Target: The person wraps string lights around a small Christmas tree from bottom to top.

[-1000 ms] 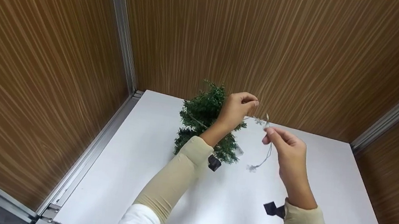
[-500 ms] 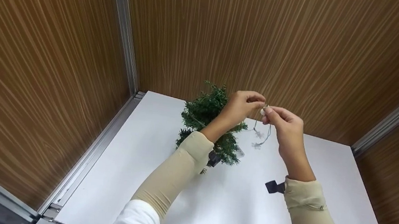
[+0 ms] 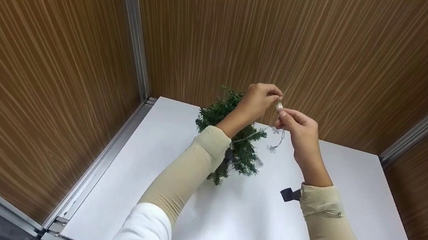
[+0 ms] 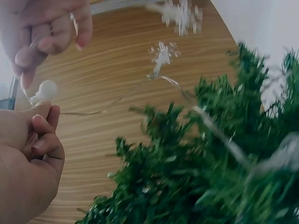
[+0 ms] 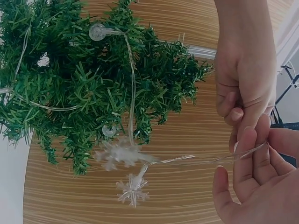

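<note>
A string of fairy lights with clear snowflakes and round bulbs runs from a small artificial Christmas tree (image 3: 244, 155) to both hands. My left hand (image 3: 257, 100) pinches the string up beside the treetop. Just below it, my right hand (image 3: 300, 131) pinches the string with thumb and fingers. A white round bulb (image 4: 48, 88) sits between the two hands' fingertips. Under the right hand hang two snowflakes, one snowflake (image 5: 133, 190) below the other. The string's wire (image 5: 132, 88) loops over the branches, and another bulb (image 5: 97, 32) lies among them. My left forearm covers part of the tree in the head view.
The tree stands on a white table (image 3: 234, 225). Wood-grain panels (image 3: 222, 37) rise behind and at both sides, joined by metal corner rails (image 3: 135, 36). A small clear piece (image 3: 259, 162) lies beside the tree's right edge.
Both hands first came together at the string, then rose slightly and shifted left. The bulb now shows between their fingertips, and the hanging snowflakes have lifted from lower down.
</note>
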### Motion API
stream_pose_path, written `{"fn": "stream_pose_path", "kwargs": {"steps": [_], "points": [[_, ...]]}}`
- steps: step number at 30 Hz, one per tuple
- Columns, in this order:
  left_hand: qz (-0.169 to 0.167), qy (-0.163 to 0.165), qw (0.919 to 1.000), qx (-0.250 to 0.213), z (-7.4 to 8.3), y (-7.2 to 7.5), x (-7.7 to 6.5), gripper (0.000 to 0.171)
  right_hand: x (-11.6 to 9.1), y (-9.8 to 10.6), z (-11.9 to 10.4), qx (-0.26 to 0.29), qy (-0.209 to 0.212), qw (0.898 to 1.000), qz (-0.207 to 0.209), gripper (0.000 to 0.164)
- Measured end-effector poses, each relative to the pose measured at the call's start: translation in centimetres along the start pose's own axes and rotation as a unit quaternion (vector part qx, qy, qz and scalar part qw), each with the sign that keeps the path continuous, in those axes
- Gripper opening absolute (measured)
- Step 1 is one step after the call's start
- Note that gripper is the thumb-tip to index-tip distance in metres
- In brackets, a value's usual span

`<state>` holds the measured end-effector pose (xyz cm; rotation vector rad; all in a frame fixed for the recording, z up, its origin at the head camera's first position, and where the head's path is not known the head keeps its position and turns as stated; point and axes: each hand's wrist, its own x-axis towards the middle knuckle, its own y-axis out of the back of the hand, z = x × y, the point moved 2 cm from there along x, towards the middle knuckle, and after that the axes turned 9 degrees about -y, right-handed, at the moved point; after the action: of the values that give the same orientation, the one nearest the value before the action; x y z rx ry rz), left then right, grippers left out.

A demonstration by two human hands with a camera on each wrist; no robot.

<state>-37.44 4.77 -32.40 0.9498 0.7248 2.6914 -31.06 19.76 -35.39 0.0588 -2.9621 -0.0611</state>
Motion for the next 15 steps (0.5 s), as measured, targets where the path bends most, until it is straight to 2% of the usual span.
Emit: {"fn": "stream_pose_path", "kwargs": {"steps": [7, 15], "points": [[-0.034, 0.023, 0.9982, 0.043, -0.4, 2.0, 1.0, 0.018, -0.4, -0.6, 0.4, -0.036, -0.02, 0.999, -0.013, 0.032], [-0.028, 0.066, 0.9974, 0.007, -1.2, 4.1, 1.8, 0.016, -1.1, -1.1, 0.9, -0.068, -0.039, 0.996, -0.033, 0.03]]}}
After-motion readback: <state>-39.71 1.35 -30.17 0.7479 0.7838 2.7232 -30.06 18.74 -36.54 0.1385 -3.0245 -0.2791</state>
